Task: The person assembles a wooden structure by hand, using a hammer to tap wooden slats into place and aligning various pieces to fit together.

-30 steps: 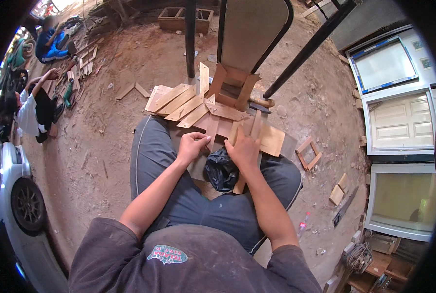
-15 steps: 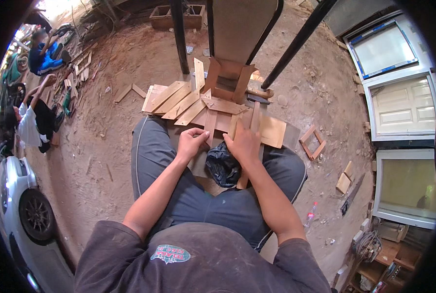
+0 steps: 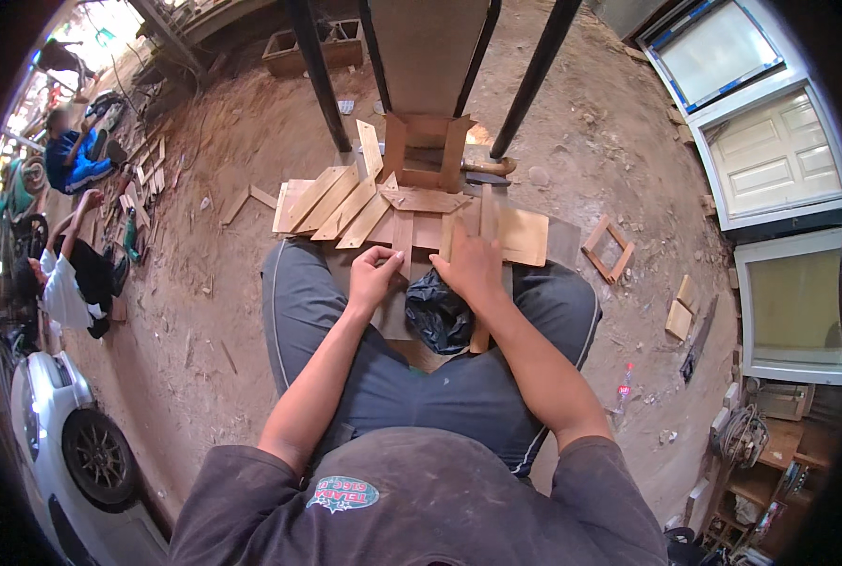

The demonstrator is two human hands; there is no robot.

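Note:
My left hand (image 3: 375,274) is pinched closed, its fingertips against the edge of an upright reddish wooden strip (image 3: 403,236). Whatever may be between them is too small to make out. Close by, my right hand (image 3: 475,271) is closed around a light wooden strip (image 3: 448,238), the thumb on its near end. A crosswise wooden piece (image 3: 425,201) lies over the top of the upright strip. Below and between my hands, a crumpled black plastic bag (image 3: 438,316) sits between my thighs. Slanted pale slats (image 3: 343,209) lie in a row to the left.
A wooden frame (image 3: 423,177) and a hammer (image 3: 491,167) lie just beyond. Dark metal legs (image 3: 537,80) rise ahead. On the right are a small wooden frame (image 3: 608,250), a handsaw (image 3: 699,340) and framed panels (image 3: 770,156). People sit far left, above a silver car (image 3: 48,415).
The whole view has swung slightly, shifting the surroundings. Both hands keep nearly the same places and grips at the wooden strips.

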